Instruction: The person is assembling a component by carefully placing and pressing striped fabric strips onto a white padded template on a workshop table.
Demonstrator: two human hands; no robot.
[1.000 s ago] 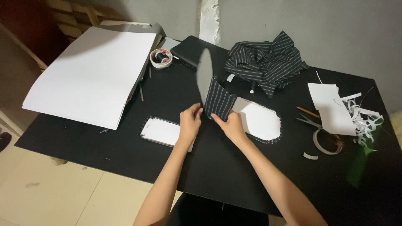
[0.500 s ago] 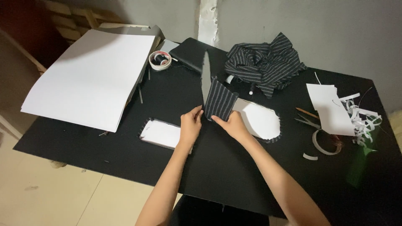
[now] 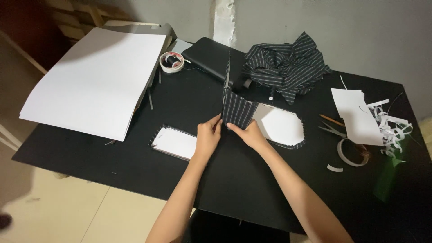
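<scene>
At frame centre our left hand (image 3: 208,136) & right hand (image 3: 249,134) sit knuckles up, fingers pinched on the striped fabric panel (image 3: 238,110), which stands upright w/ its base on the black counter (image 3: 135,153). Open counter lies below our wrists; white sheets (image 3: 96,78) fill upper left, near the counter's edge.

Both grips pinch the lower edge of the striped panel (image 3: 237,111), a dark piece with thin pale stripes, standing upright on the desk. Just right of the grip lies its flat white-faced panel (image 3: 279,127), rounded, with a frayed dark fabric edge. Just left of the grip lies the other white panel (image 3: 174,142), rectangular, flat, edged in the same striped cloth.
</scene>
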